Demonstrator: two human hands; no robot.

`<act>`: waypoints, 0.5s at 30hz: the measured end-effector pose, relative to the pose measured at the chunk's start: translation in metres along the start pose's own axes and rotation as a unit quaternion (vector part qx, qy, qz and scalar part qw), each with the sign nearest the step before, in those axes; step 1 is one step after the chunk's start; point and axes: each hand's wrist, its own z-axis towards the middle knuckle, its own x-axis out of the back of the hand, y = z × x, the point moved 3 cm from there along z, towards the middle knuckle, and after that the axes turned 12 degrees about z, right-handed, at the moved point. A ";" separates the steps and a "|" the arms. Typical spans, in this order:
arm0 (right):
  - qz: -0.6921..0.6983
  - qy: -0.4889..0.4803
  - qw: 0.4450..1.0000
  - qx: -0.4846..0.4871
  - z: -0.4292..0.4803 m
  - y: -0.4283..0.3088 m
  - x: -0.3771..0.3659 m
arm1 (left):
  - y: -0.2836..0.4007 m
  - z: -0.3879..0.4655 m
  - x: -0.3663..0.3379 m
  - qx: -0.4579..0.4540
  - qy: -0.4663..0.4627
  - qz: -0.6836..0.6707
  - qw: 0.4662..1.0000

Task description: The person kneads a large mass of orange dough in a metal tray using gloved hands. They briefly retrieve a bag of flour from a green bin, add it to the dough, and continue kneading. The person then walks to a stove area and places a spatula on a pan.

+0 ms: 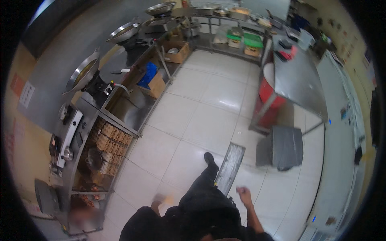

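Observation:
My left hand [162,199] hangs low beside my dark clothing, badly blurred. A pale yellowish smear shows at it, and whether it holds something cannot be told. On the other side, my right hand [243,194] hangs over the white tiled floor [162,150] with its fingers partly curled; no held object can be made out. One dark shoe [208,158] steps forward next to a metal floor drain cover [231,164], which runs between my leg and my right hand. Neither hand touches a bench or table.
Along the left stand woks [84,73] on burners, a white portable stove [70,137], and stacked egg trays [116,138] below. A knife [121,71] lies on the counter. To the right are a grey bin [286,147], a steel table [298,78], a red barrel [268,93] and a pale chest freezer [337,120].

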 end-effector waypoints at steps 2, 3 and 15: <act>-0.055 0.020 0.996 -0.067 0.004 -0.014 0.027 | 0.020 0.036 0.012 0.013 -0.033 -0.001 0.999; -0.078 0.006 0.976 -0.205 0.002 -0.017 0.044 | 0.032 0.058 0.026 0.015 -0.037 -0.004 0.999; 0.006 0.022 0.943 -0.331 0.242 -0.123 0.033 | 0.401 0.338 0.390 -0.183 0.151 -0.068 0.969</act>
